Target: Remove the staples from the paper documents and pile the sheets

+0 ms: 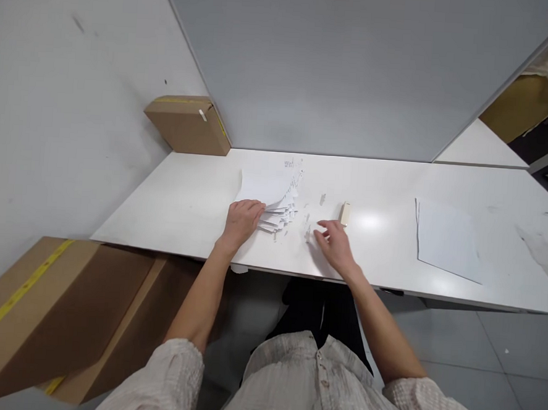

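My left hand (244, 220) is closed on the near left edge of a loose stack of white paper sheets (263, 184). The top sheet bends up, and the layers below fan out unevenly toward the right. My right hand (335, 246) hovers low over the white table, right of the stack. Its thumb and index finger are apart, with nothing visible between them. Small greyish scraps or marks (308, 229) lie just left of those fingertips. A small beige oblong object (345, 214) rests right behind the right hand; its kind is unclear.
Another few white sheets (448, 240) lie farther right on the table (387, 181). A grey panel (310, 71) rises along the back edge. One cardboard box (190, 125) stands in the back left corner, and larger boxes (63, 316) sit below the table's left side.
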Available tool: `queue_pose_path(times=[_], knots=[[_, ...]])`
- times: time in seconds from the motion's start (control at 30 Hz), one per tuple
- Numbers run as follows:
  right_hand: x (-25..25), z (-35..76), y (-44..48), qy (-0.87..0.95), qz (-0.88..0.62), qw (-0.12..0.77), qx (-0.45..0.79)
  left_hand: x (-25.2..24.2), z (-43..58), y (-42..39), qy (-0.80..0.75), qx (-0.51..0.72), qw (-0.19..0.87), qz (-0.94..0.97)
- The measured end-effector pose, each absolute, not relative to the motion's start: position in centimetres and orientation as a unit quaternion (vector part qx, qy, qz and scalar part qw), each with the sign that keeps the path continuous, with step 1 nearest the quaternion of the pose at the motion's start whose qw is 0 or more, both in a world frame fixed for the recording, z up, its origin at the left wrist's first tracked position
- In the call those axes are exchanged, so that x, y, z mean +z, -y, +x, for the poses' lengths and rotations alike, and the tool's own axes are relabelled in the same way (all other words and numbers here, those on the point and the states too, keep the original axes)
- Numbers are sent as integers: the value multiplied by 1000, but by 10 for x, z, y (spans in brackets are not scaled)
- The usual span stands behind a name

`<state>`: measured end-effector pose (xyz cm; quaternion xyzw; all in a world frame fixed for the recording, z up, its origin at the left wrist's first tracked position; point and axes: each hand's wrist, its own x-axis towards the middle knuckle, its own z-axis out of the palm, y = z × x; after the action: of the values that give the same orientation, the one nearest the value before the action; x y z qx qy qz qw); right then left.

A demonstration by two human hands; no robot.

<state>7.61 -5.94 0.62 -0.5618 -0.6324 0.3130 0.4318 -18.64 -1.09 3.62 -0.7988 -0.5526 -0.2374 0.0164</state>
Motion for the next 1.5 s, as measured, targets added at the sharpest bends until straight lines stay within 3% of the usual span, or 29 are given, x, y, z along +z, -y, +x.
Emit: queue_pose_path(times=[0.13, 0.3, 0.4, 0.53, 0.7, 0.8, 0.87, 1.03, 1.13, 1.3, 1.5], knots=[[8, 46, 68, 534, -509, 431, 519, 48, -159, 43, 577, -440, -85, -683], [14, 49, 81, 306, -403, 475, 720, 52, -110, 91, 487, -611, -452, -430], [13, 63, 90, 250, -390, 521, 716, 41, -91, 106, 447, -610, -582, -298], [1, 88, 103, 223, -460, 592, 623, 14, -84, 123, 445, -589, -634, -230], [-18, 113, 120, 279, -547, 561, 555, -15, -94, 141, 467, -535, -672, -210], [-18, 121, 124, 295, -553, 525, 576, -20, -105, 141, 515, -505, -644, -254], [-14, 125, 124, 314, -544, 495, 600, -18, -114, 135, 562, -484, -562, -366], [-5, 128, 122, 383, -555, 426, 603, 5, -139, 82, 594, -419, -112, -677], [-6, 127, 121, 409, -576, 411, 577, 18, -155, 35, 599, -330, 23, -729], [-8, 129, 120, 420, -569, 399, 584, 26, -178, -8, 545, -161, 23, -822], [-7, 129, 118, 430, -570, 388, 583, 32, -187, 0, 548, -150, 22, -822]])
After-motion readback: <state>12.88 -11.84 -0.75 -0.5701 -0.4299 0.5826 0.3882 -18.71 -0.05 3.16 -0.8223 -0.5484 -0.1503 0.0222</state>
